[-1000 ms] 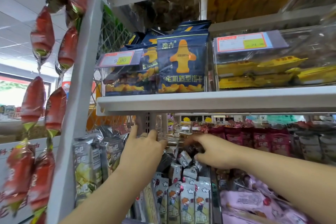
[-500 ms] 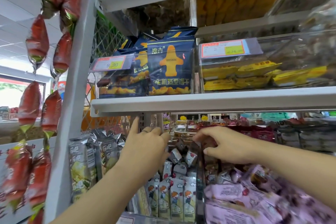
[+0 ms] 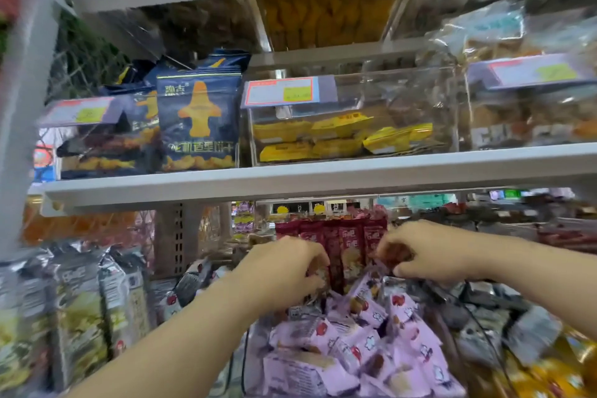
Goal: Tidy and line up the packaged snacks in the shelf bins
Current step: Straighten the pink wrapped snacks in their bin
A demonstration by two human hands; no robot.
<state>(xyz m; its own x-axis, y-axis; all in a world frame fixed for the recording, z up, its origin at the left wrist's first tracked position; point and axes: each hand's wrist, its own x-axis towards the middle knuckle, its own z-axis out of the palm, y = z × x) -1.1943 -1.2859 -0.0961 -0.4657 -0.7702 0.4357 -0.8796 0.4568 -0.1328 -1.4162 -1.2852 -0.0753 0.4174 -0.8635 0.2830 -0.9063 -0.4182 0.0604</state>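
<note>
Both hands are bracketing the red packets (image 3: 342, 236), which are standing upright at the back of the bin, behind the heaped pink packets (image 3: 355, 342). The left hand (image 3: 284, 271) is curling round the row's left end and the right hand (image 3: 429, 252) is pinching its right end. Half a second ago both were working one bin further left.

A shop: price tags (image 3: 280, 91) front shelf (image 3: 323, 176) bins of packaged snacks (image 3: 342, 136)

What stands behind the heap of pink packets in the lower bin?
A row of upright dark red packets stands behind the pink packets. The left hand and right hand cover their lower parts, so their footing is hidden.
</note>
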